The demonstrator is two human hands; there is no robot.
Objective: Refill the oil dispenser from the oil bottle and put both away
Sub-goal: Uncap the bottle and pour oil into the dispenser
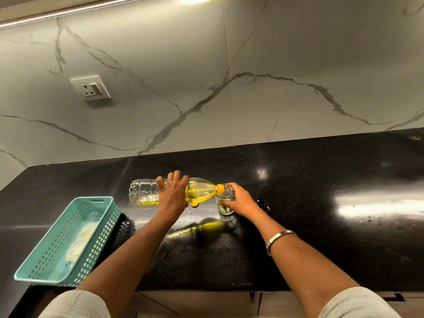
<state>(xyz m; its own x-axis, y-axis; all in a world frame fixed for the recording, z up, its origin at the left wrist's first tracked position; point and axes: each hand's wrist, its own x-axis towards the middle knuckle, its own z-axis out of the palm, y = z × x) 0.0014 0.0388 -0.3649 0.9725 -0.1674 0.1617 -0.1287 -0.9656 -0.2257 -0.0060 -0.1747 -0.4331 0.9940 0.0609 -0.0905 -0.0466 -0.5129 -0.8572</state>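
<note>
Oil bottle (146, 191) is lying nearly level above the black counter (298, 226), its yellow neck meeting the rim of the glass dispenser (226, 200). I am gripping the bottle's middle with my left hand (173, 193), fingers curled over it, and wrapping my right hand (241, 199) around the dispenser standing on the counter. Left of them, a teal basket (68, 239) is sitting.

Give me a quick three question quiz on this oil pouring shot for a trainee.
1. True or false: the oil bottle is held upright.
2. Which hand steadies the glass dispenser?
3. The basket lies on the: A) pourer's left B) pourer's right.

Key: 1. False, it is tipped sideways, mouth at the dispenser's rim, in the left hand. 2. The right hand. 3. A.
</note>
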